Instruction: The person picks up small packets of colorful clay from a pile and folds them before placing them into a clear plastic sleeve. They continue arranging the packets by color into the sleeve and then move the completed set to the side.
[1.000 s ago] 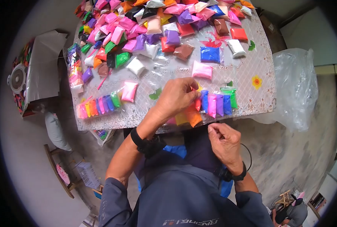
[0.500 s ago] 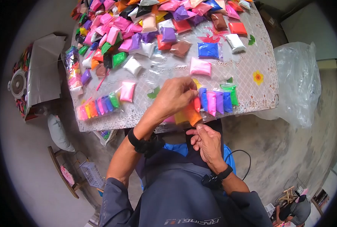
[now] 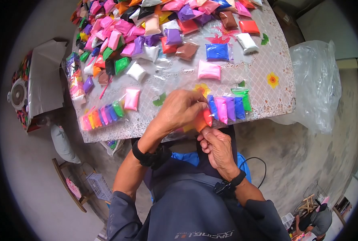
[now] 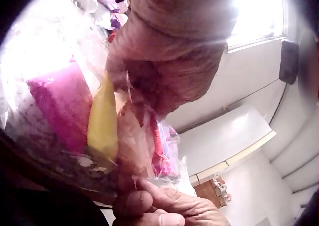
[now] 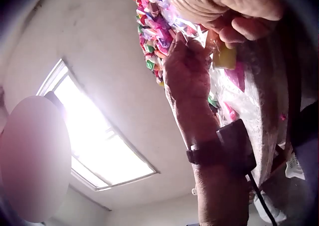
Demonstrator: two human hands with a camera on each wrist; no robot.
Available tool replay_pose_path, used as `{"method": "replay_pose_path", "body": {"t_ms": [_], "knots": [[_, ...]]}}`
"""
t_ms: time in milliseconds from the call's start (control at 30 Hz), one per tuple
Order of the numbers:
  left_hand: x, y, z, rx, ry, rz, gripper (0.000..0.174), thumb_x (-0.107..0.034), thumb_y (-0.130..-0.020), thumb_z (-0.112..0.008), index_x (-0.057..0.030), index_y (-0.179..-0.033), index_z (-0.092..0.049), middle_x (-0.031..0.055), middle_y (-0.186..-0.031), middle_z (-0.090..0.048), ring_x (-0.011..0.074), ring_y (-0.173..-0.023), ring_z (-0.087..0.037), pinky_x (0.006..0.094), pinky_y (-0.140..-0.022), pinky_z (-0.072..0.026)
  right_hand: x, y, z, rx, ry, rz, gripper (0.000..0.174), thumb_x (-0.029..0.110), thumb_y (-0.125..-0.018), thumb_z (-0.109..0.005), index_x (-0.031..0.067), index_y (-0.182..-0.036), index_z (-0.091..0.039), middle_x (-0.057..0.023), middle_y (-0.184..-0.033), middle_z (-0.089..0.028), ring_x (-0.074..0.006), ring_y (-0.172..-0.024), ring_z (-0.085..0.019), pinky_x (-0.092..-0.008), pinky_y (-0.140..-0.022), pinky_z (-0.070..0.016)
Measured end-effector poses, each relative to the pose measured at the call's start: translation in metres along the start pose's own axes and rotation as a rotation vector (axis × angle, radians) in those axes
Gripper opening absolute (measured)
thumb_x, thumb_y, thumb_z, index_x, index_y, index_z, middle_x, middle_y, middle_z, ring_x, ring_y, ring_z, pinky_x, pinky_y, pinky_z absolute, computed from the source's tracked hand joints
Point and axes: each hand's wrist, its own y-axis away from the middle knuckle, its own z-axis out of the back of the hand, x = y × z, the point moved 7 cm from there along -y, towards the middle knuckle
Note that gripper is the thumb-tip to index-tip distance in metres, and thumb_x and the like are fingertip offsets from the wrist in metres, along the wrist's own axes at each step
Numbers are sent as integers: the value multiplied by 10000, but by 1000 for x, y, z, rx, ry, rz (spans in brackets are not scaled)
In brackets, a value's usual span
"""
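Note:
At the table's near edge, the left hand (image 3: 180, 109) pinches the upper part of an orange packet (image 3: 200, 122). Thumb and fingers of the right hand (image 3: 219, 150) pinch that packet's lower end. Right of it lie a red packet (image 3: 208, 117) and a row with pink (image 3: 220, 109), purple, blue and green packets in clear film. In the left wrist view, a yellow packet (image 4: 102, 123) and a magenta one (image 4: 65, 106) stand beside the left hand (image 4: 169, 51), above the right hand (image 4: 164, 206). The right wrist view shows the left hand (image 5: 188, 69) near the right hand (image 5: 234, 9).
A heap of coloured packets (image 3: 118, 28) covers the table's far left. Another wrapped row (image 3: 101, 115) lies near the left edge, beside a pink packet (image 3: 131, 99). Single pink (image 3: 209, 70) and blue (image 3: 217, 52) packets lie beyond the hands. Clear plastic (image 3: 313, 86) hangs at the right.
The right hand has moved up and left from below the row to the orange packet and now pinches its lower end. The left hand has stayed at the packet's upper part.

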Motion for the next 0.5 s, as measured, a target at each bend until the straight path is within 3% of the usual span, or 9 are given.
{"method": "replay_pose_path", "body": {"t_ms": [200, 267, 300, 367, 400, 467, 500], "knots": [[1, 1, -7, 24, 46, 9, 228, -165, -893, -725, 36, -998, -740, 117, -808, -722, 146, -708, -659, 315, -656, -518, 0, -1, -6, 73, -113, -42, 171, 113, -970, -628, -35, -1043, -673, -82, -876, -652, -75, -659, -528, -205, -526, -378], [-12, 1, -2, 9, -95, -54, 225, -156, -868, -740, 42, -974, -730, 135, -778, -694, 240, -684, -667, 363, -660, -524, 1, -1, -8, 92, -142, -55, 167, 107, -968, -627, -32, -1050, -671, -82, -884, -649, -74, -661, -525, -203, -529, -377], [-14, 1, -2, 10, -96, -55, 225, -156, -868, -740, 42, -974, -730, 135, -778, -694, 240, -684, -667, 363, -660, -524, 2, -1, -8, 92, -138, -58, 137, 96, -961, -630, -20, -1029, -657, -81, -890, -645, -74, -654, -520, -202, -527, -375], [-16, 2, -2, -19, -204, -48, 269, -146, -845, -744, 20, -1053, -704, 154, -852, -679, 335, -787, -655, 416, -738, -523, 2, -2, -8, 91, -137, -61, 107, 85, -954, -632, -8, -1007, -644, -81, -897, -642, -75, -648, -515, -202, -525, -373], [-15, 3, -4, -18, -204, -49, 269, -146, -845, -744, 20, -1053, -704, 154, -852, -679, 335, -787, -655, 416, -738, -523, 1, -2, -7, 91, -112, -61, 115, 90, -956, -634, -9, -1011, -649, -79, -897, -641, -74, -648, -515, -202, -525, -371], [-28, 11, 3, -242, -247, -318, 359, -152, -833, -745, -13, -1153, -660, 165, -977, -674, 367, -911, -633, 436, -828, -506, 1, -1, -6, 91, -89, -62, 123, 95, -957, -636, -11, -1016, -654, -77, -897, -640, -72, -648, -514, -202, -524, -370], [-26, 10, 2, -240, -247, -318, 359, -152, -833, -745, -13, -1153, -660, 165, -977, -674, 367, -911, -633, 436, -828, -506, 1, -1, -4, 69, -80, -77, 135, 93, -959, -636, -17, -1033, -660, -75, -893, -641, -70, -645, -516, -199, -516, -370]]}}
